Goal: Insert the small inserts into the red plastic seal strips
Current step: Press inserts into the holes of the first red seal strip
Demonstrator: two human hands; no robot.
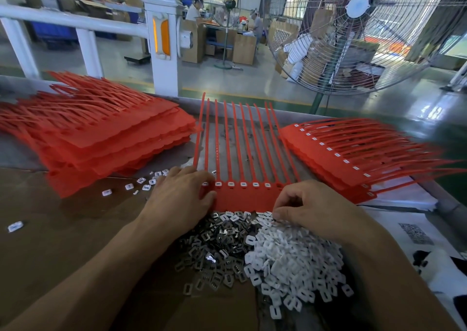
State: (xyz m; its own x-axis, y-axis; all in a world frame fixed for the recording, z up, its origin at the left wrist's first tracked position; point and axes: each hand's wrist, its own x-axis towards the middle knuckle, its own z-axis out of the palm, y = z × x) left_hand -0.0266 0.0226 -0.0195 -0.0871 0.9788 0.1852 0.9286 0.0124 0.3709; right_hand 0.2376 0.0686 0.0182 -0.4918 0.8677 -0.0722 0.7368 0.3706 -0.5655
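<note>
A large pedestal fan [358, 35] stands beyond the tabletop [50, 229]. A stack of red seal strips [101, 133] lies at the left, a fitted stack [353, 159] at the right. Between them lies one red strip sheet [242, 196], six white inserts seated in its heads. The left hand [177, 199] presses flat on its left edge, fingers straight. The right hand [313, 209], fingers curled, pinches at the white inserts [290, 260] piled beside the metal inserts [217, 249].

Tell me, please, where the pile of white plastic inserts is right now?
In the head view, the white inserts lie low and right of centre, beside the metal clips, under the right hand.
</note>
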